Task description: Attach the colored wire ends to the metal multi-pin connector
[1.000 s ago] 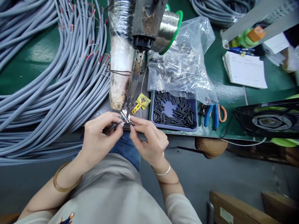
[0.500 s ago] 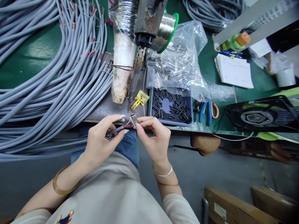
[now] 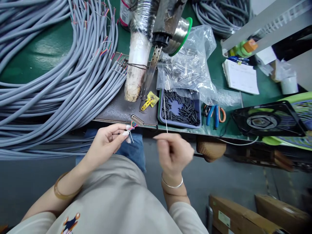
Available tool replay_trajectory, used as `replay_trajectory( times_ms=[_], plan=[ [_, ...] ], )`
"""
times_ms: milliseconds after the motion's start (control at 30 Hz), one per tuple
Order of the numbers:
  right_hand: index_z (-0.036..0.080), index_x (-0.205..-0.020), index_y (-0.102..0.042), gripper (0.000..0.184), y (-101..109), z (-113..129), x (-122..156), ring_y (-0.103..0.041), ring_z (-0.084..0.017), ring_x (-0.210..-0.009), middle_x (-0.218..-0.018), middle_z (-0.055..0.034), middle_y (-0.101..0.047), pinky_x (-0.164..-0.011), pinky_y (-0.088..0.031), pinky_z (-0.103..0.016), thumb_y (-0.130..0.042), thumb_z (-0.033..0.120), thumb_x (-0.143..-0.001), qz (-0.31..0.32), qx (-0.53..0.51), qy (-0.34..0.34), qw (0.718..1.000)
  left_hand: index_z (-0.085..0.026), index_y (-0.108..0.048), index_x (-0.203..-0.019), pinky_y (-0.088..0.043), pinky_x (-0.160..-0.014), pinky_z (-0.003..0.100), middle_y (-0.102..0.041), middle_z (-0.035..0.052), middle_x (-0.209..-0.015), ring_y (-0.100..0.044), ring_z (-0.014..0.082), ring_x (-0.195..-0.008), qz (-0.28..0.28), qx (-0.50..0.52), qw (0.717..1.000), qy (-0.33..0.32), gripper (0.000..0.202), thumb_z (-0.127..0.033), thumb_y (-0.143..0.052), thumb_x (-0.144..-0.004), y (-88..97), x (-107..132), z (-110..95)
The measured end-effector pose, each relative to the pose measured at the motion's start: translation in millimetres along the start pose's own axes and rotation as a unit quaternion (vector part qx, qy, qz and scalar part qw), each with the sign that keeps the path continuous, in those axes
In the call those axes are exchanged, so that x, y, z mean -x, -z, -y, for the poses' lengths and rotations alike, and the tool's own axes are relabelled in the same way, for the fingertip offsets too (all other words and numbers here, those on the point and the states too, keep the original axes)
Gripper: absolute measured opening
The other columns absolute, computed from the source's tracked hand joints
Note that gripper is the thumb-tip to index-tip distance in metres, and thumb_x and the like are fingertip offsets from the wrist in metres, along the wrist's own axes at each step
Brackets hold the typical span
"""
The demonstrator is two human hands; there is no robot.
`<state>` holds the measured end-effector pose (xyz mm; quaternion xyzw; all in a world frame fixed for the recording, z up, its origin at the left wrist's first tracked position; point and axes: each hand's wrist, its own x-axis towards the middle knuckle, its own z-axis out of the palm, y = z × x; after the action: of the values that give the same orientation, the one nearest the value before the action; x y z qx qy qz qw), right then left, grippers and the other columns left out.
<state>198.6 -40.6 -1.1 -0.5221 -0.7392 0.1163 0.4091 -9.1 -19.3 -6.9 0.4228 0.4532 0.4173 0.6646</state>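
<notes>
My left hand [image 3: 107, 138] pinches the coloured wires [image 3: 133, 126] of a grey cable just below a metal D-sub connector [image 3: 136, 120]. The connector lies tilted at the work surface's front edge, its wires running down to my fingertips. My right hand [image 3: 174, 151], slightly blurred, is closed in front of the table edge, apart from the connector. A thin solder wire [image 3: 165, 112] comes down across the blue tray and ends at its fingers. Above the connector points the tip of a soldering iron [image 3: 144, 94], fixed in a clamp beside a white foil-wrapped tube [image 3: 137, 65].
Bundled grey cables [image 3: 60, 94] cover the left side. A blue tray [image 3: 179, 124] of black sleeves, a clear bag [image 3: 192, 58] of metal parts and a solder spool [image 3: 179, 37] stand centrally. Pliers [image 3: 216, 116], a black fan [image 3: 268, 118] and a paper pad [image 3: 242, 76] lie right.
My right hand has let go of the connector, moved right and closed on the solder wire. The connector has turned and now rests at the table edge, while my left hand keeps its pinch.
</notes>
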Motion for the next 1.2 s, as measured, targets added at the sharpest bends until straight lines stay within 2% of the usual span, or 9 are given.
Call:
replay_trajectory(
  times_ms=[133,300,433,533,600,700,867,1000,1200],
  plan=[
    [0.021,-0.083,-0.065,0.021,-12.7,19.8,-9.1,-0.046,-0.009,-0.044,-0.054,0.0068,-0.057,-0.051,-0.037,-0.027,-0.063,0.033,-0.099,0.114,0.093,0.088,0.985,-0.017,-0.079,-0.097,-0.041,-0.041,0.019,-0.063,-0.0013,-0.057,-0.054,0.0097,-0.046,-0.005,-0.040,0.998,-0.052,0.017,-0.033,-0.074,-0.090,-2.0,4.9,3.9],
    [0.021,-0.081,-0.065,0.025,-9.6,10.3,-20.0,-0.049,-0.007,-0.047,-0.060,0.0057,-0.060,-0.050,-0.036,-0.024,-0.055,0.027,-0.103,0.062,0.021,0.037,0.997,-0.017,-0.078,-0.107,-0.058,-0.063,0.025,-0.080,0.0065,-0.085,-0.073,0.0160,-0.069,-0.015,-0.194,0.968,-0.158,0.018,-0.024,-0.066,-0.097,-3.2,11.9,9.3],
    [0.021,-0.082,-0.068,0.029,21.2,-23.5,-37.4,-0.043,-0.010,-0.046,-0.060,0.0042,-0.057,-0.047,-0.032,-0.027,-0.055,0.038,-0.103,-0.107,0.078,-0.097,0.986,-0.017,-0.076,-0.106,-0.055,-0.066,0.024,-0.080,0.0059,-0.086,-0.073,0.0153,-0.072,-0.057,-0.372,0.861,-0.341,0.015,-0.016,-0.064,-0.098,-16.3,17.6,17.2],
    [0.021,-0.079,-0.070,0.021,33.9,-60.6,-59.1,-0.057,-0.014,-0.062,-0.071,0.0006,-0.067,-0.060,-0.040,-0.028,-0.065,0.033,-0.095,-0.045,0.166,-0.096,0.980,-0.015,-0.076,-0.103,-0.049,-0.057,0.024,-0.072,0.0024,-0.068,-0.066,0.0142,-0.058,-0.016,-0.466,0.783,-0.412,0.017,-0.013,-0.059,-0.099,-29.1,20.4,21.2],
    [0.021,-0.082,-0.073,0.011,33.6,-85.0,-73.1,-0.062,-0.018,-0.073,-0.079,-0.0016,-0.071,-0.066,-0.044,-0.031,-0.070,0.027,-0.091,0.001,0.177,-0.103,0.979,-0.014,-0.076,-0.096,-0.047,-0.055,0.025,-0.071,0.0026,-0.066,-0.066,0.0148,-0.057,0.100,-0.442,0.802,-0.390,0.021,-0.011,-0.056,-0.099,-31.5,19.0,20.0],
    [0.022,-0.082,-0.072,0.005,27.9,-109.6,-85.9,-0.058,-0.017,-0.067,-0.082,-0.0011,-0.073,-0.067,-0.045,-0.033,-0.076,0.022,-0.086,0.061,0.157,-0.121,0.978,-0.017,-0.077,-0.087,-0.048,-0.057,0.023,-0.073,0.0023,-0.069,-0.069,0.0147,-0.061,0.242,-0.274,0.903,-0.227,0.019,-0.017,-0.061,-0.098,-18.8,9.4,12.6],
    [0.023,-0.082,-0.068,0.010,27.5,-94.6,-80.1,-0.048,-0.013,-0.056,-0.081,-0.0014,-0.072,-0.065,-0.045,-0.034,-0.073,0.028,-0.090,-0.003,0.151,-0.121,0.981,-0.015,-0.076,-0.076,-0.036,-0.041,0.021,-0.060,-0.0013,-0.050,-0.050,0.0088,-0.040,0.068,-0.073,0.995,-0.001,0.022,-0.035,-0.077,-0.086,18.0,-10.7,-0.1],
    [0.023,-0.088,-0.070,0.008,29.7,-44.4,-57.6,-0.047,-0.012,-0.053,-0.082,-0.0015,-0.070,-0.050,-0.038,-0.029,-0.069,0.030,-0.091,-0.143,0.048,-0.139,0.979,-0.014,-0.076,-0.073,-0.040,-0.041,0.020,-0.062,0.0001,-0.051,-0.051,0.0087,-0.042,0.012,-0.055,0.998,-0.002,0.021,-0.033,-0.084,-0.076,18.8,-12.8,-2.5],
    [0.022,-0.086,-0.076,0.006,6.2,1.1,-22.1,-0.038,-0.007,-0.048,-0.084,-0.0005,-0.071,-0.043,-0.030,-0.026,-0.072,0.024,-0.090,-0.016,-0.153,-0.134,0.979,-0.014,-0.079,-0.082,-0.048,-0.048,0.020,-0.068,0.0014,-0.059,-0.058,0.0099,-0.048,-0.036,-0.105,0.992,-0.057,0.015,-0.029,-0.081,-0.079,1.1,-11.3,-1.2]
  ],
)
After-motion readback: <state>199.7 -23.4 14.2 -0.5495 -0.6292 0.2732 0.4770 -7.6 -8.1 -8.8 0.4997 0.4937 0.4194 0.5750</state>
